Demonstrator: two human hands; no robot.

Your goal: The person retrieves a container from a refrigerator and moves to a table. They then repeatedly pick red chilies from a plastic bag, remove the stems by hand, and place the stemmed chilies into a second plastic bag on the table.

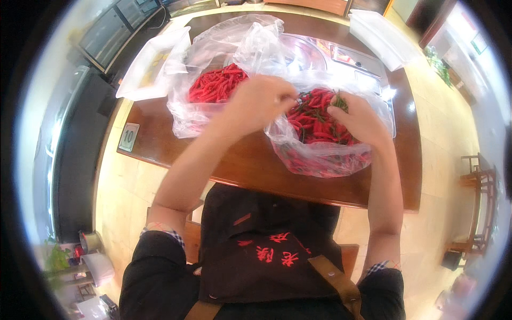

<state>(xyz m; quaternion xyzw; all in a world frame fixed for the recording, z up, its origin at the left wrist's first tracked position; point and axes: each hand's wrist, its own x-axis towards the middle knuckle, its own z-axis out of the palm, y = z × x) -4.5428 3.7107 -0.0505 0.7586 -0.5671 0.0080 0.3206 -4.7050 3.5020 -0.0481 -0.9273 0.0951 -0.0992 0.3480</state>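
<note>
Two clear plastic bags stand on a dark wooden table (248,160). The right bag (320,158) is rolled down around red chili peppers (316,124) with green stems. The left bag (184,116) holds red chili peppers (218,84) on which no green stems can be made out. Over the gap between the bags is my left hand (270,96), blurred, its fingers bent at the right bag's left rim; what they hold cannot be told. My right hand (356,116) is over the right bag, its thumb and fingers closed on a small bunch of green chili stems (340,103).
A white plastic tub (138,90) with some yellowish pieces stands at the table's left edge, another white tub (380,38) at the far right. Behind the bags is a shiny metal panel (356,66) with a round basin. A number plate (129,137) lies at the left corner.
</note>
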